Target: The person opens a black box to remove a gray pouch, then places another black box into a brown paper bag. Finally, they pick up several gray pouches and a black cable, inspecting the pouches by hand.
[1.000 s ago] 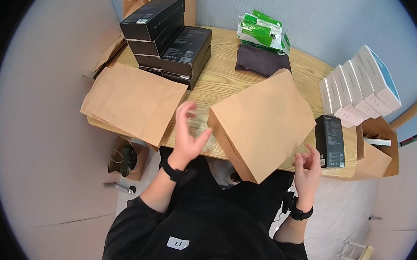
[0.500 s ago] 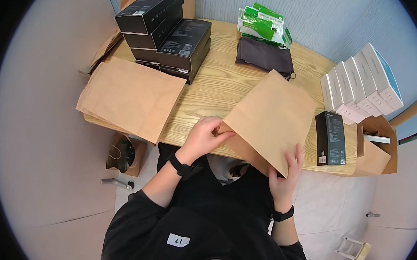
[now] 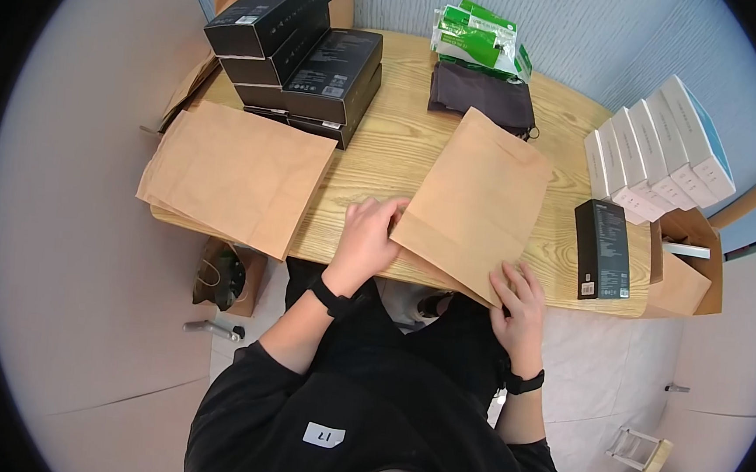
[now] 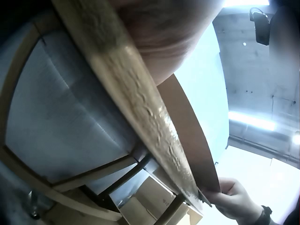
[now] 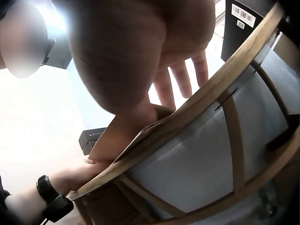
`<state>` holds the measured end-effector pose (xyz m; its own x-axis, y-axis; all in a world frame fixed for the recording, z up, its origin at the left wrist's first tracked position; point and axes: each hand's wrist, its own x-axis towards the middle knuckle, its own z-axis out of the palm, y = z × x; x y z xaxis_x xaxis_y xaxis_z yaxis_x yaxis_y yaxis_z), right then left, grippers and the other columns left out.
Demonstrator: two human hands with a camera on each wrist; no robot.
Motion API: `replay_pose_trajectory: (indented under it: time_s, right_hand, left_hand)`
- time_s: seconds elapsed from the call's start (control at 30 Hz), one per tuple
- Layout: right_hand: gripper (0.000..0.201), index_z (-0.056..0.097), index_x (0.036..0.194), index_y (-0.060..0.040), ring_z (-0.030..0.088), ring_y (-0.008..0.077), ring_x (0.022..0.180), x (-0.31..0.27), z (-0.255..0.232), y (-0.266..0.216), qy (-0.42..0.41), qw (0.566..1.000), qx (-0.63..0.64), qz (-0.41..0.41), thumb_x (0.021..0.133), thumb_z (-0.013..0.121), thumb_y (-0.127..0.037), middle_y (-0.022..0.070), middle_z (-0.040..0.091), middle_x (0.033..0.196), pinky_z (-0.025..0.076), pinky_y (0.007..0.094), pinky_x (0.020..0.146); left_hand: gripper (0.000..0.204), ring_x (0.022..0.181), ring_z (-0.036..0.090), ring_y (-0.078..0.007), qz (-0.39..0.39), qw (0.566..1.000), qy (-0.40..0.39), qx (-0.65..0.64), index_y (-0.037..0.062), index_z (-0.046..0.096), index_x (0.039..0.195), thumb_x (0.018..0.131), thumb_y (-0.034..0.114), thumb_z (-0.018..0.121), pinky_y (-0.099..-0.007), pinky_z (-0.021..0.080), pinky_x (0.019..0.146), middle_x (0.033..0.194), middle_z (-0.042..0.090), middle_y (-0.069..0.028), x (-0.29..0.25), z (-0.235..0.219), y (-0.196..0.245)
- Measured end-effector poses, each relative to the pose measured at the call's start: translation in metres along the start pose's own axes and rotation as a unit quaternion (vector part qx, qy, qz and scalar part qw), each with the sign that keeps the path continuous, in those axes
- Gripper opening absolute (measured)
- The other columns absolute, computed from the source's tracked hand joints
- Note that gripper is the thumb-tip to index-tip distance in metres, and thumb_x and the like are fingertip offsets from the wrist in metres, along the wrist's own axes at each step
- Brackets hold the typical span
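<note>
A brown paper bag [image 3: 477, 199] lies nearly flat on the wooden table [image 3: 373, 174], its lower end at the front edge. My left hand [image 3: 367, 242] grips the bag's lower left corner, with some fingertips hidden behind the paper. At the lower right corner, my right hand [image 3: 520, 316] rests with its fingers spread over the paper; its thumb is at the edge. The right wrist view shows the right hand [image 5: 154, 56] above the table edge, with the paper [image 5: 112, 140] under its thumb side. In the left wrist view the paper [image 4: 187, 131] stands out past the table edge.
Flat brown bags [image 3: 238, 174] lie at the left, below stacked black boxes [image 3: 332, 75]. Green packets [image 3: 479, 41] and folded dark cloth [image 3: 480, 96] are at the back. White boxes [image 3: 656, 150], one black box [image 3: 602, 252] and an open carton [image 3: 689, 231] stand at the right.
The bag has gone from puffed up and tilted to nearly flat. Both hands have moved in to its lower corners, and the right hand's fingers now lie on top of it.
</note>
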<state>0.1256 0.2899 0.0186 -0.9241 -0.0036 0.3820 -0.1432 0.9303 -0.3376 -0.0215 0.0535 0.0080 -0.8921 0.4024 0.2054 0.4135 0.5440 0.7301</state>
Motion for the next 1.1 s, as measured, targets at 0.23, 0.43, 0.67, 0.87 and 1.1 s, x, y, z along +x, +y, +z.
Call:
replay_pose_trajectory:
  time_s: [0.23, 0.43, 0.67, 0.87, 1.1]
  right_hand:
    - [0.035, 0.068, 0.106, -0.0097, 0.045, 0.0348, 0.119, 0.005, -0.006, -0.004, -0.032, 0.999, 0.024, -0.003, 0.072, 0.072, -0.017, 0.0107, 0.058, 0.120, 0.037, 0.0440, 0.097]
    - [0.024, 0.069, 0.094, -0.0058, 0.052, 0.0327, 0.107, 0.002, 0.006, 0.000, 0.009, 0.998, 0.056, -0.009, 0.071, 0.073, -0.012, 0.0107, 0.061, 0.109, 0.041, 0.0411, 0.092]
    - [0.052, 0.051, 0.119, 0.0017, 0.050, 0.0330, 0.110, 0.004, 0.007, 0.011, 0.089, 0.993, 0.022, 0.072, 0.073, 0.072, -0.010, 0.0190, 0.053, 0.119, 0.043, 0.0388, 0.092]
    - [0.041, 0.051, 0.116, 0.0038, 0.053, 0.0183, 0.106, -0.010, 0.023, 0.032, 0.116, 0.860, 0.403, 0.291, 0.083, 0.069, -0.014, 0.0129, 0.055, 0.117, 0.041, 0.0323, 0.092]
    - [0.026, 0.055, 0.107, 0.0035, 0.056, 0.0095, 0.074, 0.020, 0.021, -0.005, 0.019, 0.883, 0.439, 0.164, 0.088, 0.063, -0.013, 0.0055, 0.063, 0.090, 0.045, 0.0238, 0.068]
  left_hand:
    - [0.044, 0.110, 0.049, -0.0296, 0.054, 0.992, 0.062, -0.100, 0.0036, 0.054, 0.120, 0.079, 0.017, 0.063, -0.0394, 0.032, 0.096, 0.116, 0.057, -0.0136, 0.000, -0.002, -0.016]
    - [0.045, 0.121, 0.038, -0.0321, 0.089, 0.985, 0.039, 0.142, 0.0005, 0.056, 0.110, 0.079, 0.031, 0.067, -0.0438, 0.025, 0.100, 0.124, 0.051, -0.0133, -0.013, -0.008, 0.004]
    - [0.031, 0.099, 0.054, -0.0341, 0.011, 0.990, -0.063, -0.122, 0.0008, 0.053, 0.103, 0.083, 0.021, 0.065, -0.0392, 0.042, 0.084, 0.098, 0.060, -0.0160, -0.017, -0.007, 0.005]
    - [0.036, 0.090, 0.061, -0.0149, -0.018, 0.937, -0.173, -0.304, -0.0008, 0.050, 0.116, 0.089, 0.019, 0.062, -0.0285, 0.048, 0.078, 0.097, 0.063, -0.0095, -0.031, -0.036, 0.020]
    - [0.025, 0.057, 0.044, -0.0097, -0.066, 0.969, -0.066, -0.229, -0.0001, 0.056, 0.108, 0.091, 0.019, 0.057, -0.0253, 0.038, 0.055, 0.065, 0.053, -0.0060, -0.047, -0.061, 0.036]
